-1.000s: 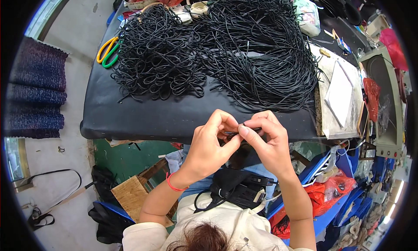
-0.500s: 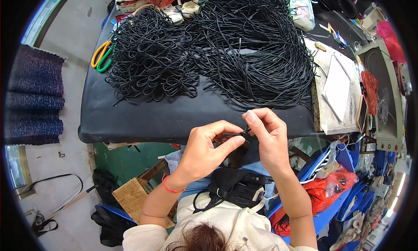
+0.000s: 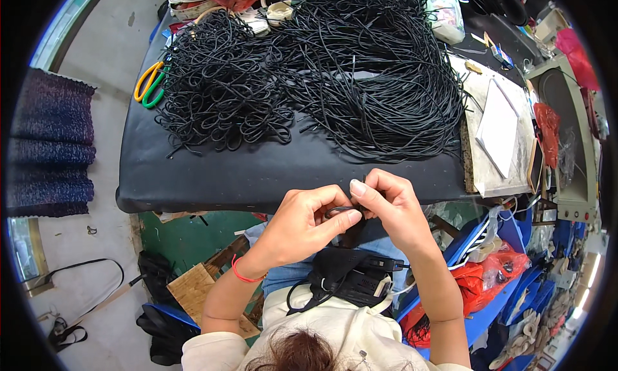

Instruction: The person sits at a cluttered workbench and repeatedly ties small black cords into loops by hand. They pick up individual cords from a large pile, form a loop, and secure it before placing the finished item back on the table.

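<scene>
Between my hands, just in front of the table's near edge, is a black cord (image 3: 336, 211) bent into a small loop. My left hand (image 3: 306, 223) pinches it between thumb and fingers. Close beside it, my right hand (image 3: 393, 210) has thumb and fingertips pressed together on the same cord, whose end pokes up above the fingers. How the cord runs between the fingertips is hidden. Beyond my hands lies a pile of looped black cords (image 3: 225, 94), and to its right a larger heap of long straight black cords (image 3: 399, 94).
Scissors with yellow and green handles (image 3: 149, 84) lie by the looped pile on the black table (image 3: 193, 178). A pale board (image 3: 473, 171) with a white sheet (image 3: 499, 129) is at the right. A wooden stool (image 3: 193, 290) and red plastic bags (image 3: 489, 274) are lower down.
My right hand has come slightly down and left, closer to my left hand. The cord loop at my left fingertips shows more clearly now.
</scene>
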{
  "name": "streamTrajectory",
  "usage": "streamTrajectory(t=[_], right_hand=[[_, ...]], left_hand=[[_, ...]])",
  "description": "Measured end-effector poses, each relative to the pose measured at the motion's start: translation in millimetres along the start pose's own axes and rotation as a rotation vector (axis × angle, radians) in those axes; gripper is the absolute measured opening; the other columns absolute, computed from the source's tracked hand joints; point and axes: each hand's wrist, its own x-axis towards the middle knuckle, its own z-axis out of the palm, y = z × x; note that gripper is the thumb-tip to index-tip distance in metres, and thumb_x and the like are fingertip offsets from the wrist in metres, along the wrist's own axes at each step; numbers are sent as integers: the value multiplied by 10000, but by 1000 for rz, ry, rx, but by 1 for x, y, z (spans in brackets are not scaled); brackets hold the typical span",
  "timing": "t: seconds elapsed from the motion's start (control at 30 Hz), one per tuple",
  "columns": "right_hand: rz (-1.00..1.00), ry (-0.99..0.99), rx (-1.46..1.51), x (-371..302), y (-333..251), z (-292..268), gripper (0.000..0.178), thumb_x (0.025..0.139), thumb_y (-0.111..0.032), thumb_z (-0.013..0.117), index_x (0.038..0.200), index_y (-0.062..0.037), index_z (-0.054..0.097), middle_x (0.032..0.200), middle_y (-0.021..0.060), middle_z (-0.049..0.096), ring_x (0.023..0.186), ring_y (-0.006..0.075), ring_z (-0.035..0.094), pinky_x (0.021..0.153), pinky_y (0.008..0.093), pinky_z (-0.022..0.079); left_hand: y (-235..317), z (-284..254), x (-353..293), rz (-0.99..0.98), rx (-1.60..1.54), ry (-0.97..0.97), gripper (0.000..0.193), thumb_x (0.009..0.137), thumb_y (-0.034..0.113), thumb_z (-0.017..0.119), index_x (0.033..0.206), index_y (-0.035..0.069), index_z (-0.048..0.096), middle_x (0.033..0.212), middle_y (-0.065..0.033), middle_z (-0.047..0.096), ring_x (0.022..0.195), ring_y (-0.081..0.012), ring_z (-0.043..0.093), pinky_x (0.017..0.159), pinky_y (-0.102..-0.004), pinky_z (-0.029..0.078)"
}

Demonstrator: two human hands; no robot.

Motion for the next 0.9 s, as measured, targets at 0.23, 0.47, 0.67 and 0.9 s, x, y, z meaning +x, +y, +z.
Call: streamTrajectory(t=[0.23,0.47,0.67,0.9], right_hand=[[-77,228,40,4,2,4,301,843,-215,632,623,-46,516,591,-38,490,555,16,385,495,183,295],[-153,311,-55,10,8,4,299,840,-195,636,611,-54,505,585,-35,491,565,10,389,504,184,298],[-118,271,89,1,-5,3,182,837,-191,646,772,-31,589,677,-35,537,591,23,451,518,176,365],[-111,84,22,-9,-3,-2,150,847,-131,627,934,-11,611,760,-13,594,670,27,508,587,177,424]], left_hand=[[-11,18,-7,-20,-190,94,108,842,49,584,923,-20,608,679,28,512,591,-12,424,517,-181,360],[-19,24,-2,34,-236,140,134,873,59,565,969,-31,593,803,-2,600,711,-29,502,636,-184,433],[-20,27,8,53,-379,243,146,864,114,602,919,-22,604,775,-5,608,738,-39,533,662,-198,441],[-14,27,6,97,-341,338,118,875,89,582,883,-28,596,759,-1,596,712,-28,508,645,-186,425]])
